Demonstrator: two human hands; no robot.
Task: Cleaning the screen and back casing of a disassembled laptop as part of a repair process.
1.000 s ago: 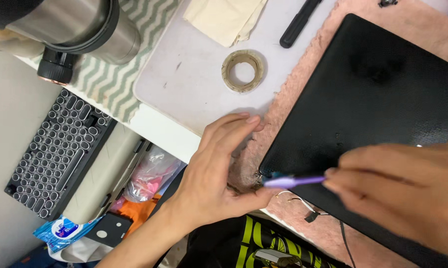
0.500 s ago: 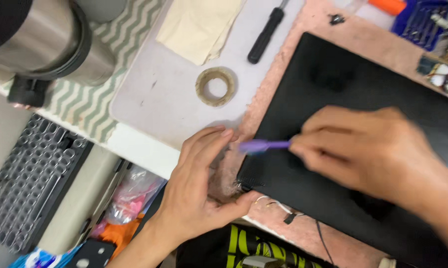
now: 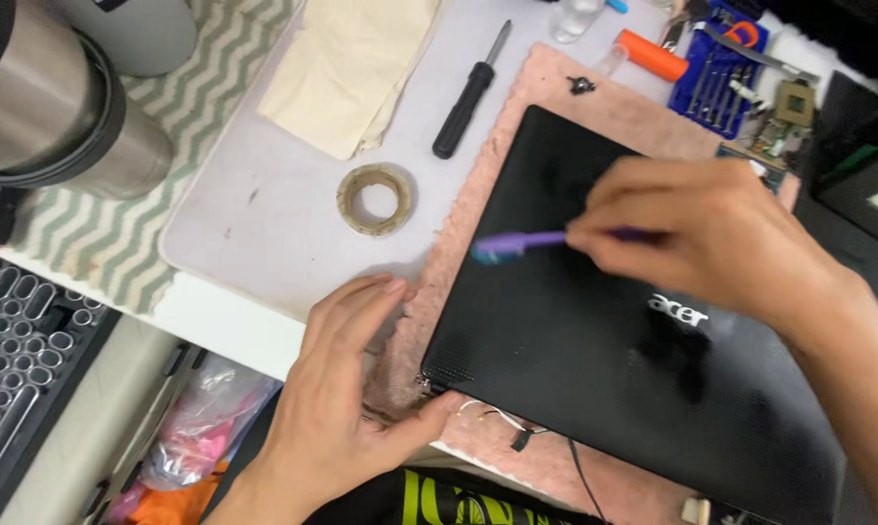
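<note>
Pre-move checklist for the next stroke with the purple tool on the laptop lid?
1. Right hand grips the purple tool: ok, though blurred by motion.
2. Tool tip over the laptop lid: ok; whether it touches, cannot tell.
3. Left hand steadies the lid's near corner, thumb at its edge: ok.
4. Lid lies flat on the pink mat: ok.
5. Loose wires at the near edge lie apart from the tool: ok.
6. Screwdriver and tape ring lie off the lid: ok.
</note>
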